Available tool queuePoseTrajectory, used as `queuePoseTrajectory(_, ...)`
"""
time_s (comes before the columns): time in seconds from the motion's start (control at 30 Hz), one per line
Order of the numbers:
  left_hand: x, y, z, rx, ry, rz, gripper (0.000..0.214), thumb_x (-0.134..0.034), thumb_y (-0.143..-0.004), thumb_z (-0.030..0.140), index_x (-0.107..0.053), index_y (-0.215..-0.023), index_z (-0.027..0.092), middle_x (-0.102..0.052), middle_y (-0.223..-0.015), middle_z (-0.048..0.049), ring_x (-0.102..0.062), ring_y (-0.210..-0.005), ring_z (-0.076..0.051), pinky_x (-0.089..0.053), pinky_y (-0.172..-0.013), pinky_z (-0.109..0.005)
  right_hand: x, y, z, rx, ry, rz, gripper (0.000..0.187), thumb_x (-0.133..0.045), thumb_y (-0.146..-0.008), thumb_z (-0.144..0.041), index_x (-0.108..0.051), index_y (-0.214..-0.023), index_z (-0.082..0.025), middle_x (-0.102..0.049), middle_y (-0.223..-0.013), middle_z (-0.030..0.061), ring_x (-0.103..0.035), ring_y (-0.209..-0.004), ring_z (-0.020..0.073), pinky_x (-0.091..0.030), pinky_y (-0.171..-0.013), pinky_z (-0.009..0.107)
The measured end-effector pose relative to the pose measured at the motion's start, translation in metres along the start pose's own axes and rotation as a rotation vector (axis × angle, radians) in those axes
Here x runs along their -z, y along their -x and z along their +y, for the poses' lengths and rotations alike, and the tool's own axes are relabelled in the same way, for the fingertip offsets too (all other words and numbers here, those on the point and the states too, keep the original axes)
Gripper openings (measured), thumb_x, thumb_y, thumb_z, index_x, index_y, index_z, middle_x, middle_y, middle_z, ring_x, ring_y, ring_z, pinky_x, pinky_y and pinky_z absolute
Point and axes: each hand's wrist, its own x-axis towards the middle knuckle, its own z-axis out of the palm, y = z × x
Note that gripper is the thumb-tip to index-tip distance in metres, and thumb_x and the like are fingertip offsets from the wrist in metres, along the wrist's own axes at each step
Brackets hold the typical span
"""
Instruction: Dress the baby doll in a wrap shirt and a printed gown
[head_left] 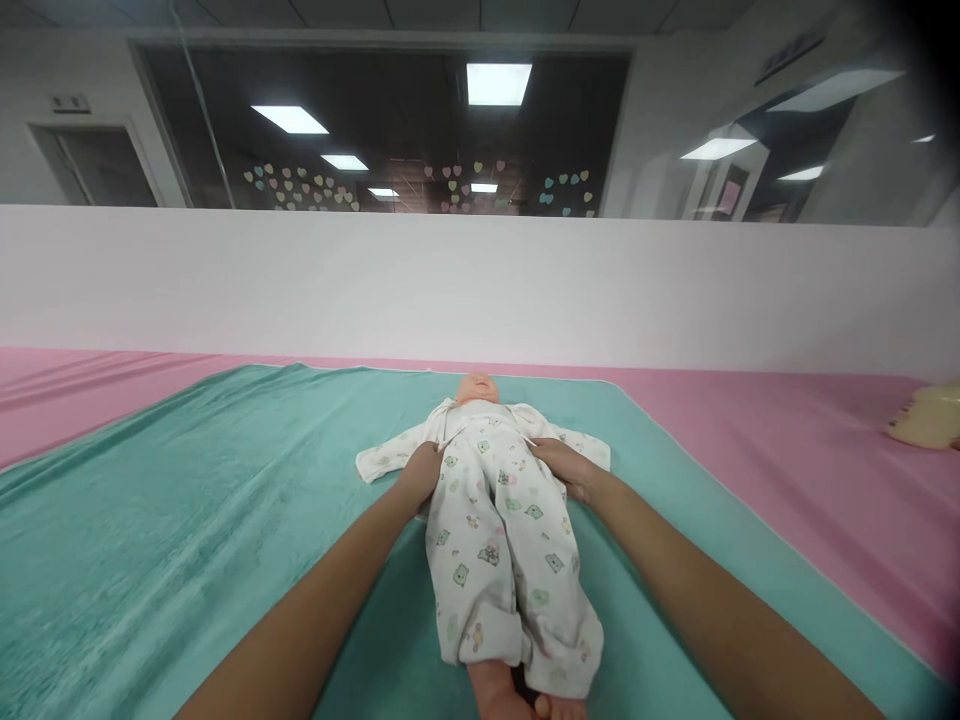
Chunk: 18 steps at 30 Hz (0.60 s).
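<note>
Patterned trousers (499, 530) being gripped at the waist from both sides

The doll (478, 388) is lying face up on a teal blanket (187, 520), its head pointing to twelve o'clock and its bare feet (508, 703) to six. The left hand (422, 472) is holding the trousers from eight o'clock of the waist, the right hand (564, 466) from four, the fingers of each clamping the top edge. The sleeves (388, 457) are spreading towards eight and four. A pink sheet (780, 450) is showing beyond the blanket, and a yellowish object (928, 417) is lying at three o'clock.
</note>
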Motion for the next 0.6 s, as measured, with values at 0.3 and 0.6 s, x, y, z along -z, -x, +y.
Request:
queuePoseTrajectory(0.3, -0.0117, 0.011, 0.0027, 0.087, 0.598, -0.047, 0.029, -0.054, -0.067, 0.024, -0.044, -0.094, 0.021, -0.053, -0.063, 0.0041, -0.049, -0.052, -0.011, -0.037, -0.048, -0.022, -0.0012, -0.001, 0.0045, 0.118, -0.114, -0.059, 0.041, -0.064, -0.061, -0.016, -0.064, -0.101, -0.019, -0.069, -0.1, 0.0074, -0.064, -0.092, 0.0255, -0.052, -0.078, 0.038)
queuePoseTrajectory(0.6, -0.0101, 0.0067, -0.0058, -0.073, 0.767, -0.141, 0.029, -0.06, -0.056, 0.021, -0.042, -0.079, 0.022, -0.044, -0.057, 0.0097, -0.04, -0.043, -0.006, -0.03, -0.043, -0.018, 0.0002, 0.0001, 0.0076, 0.249, 0.135, 0.016, 0.045, -0.058, -0.059, -0.015, -0.063, -0.104, -0.022, -0.069, -0.096, 0.0033, -0.061, -0.098, 0.0252, -0.05, -0.081, 0.039)
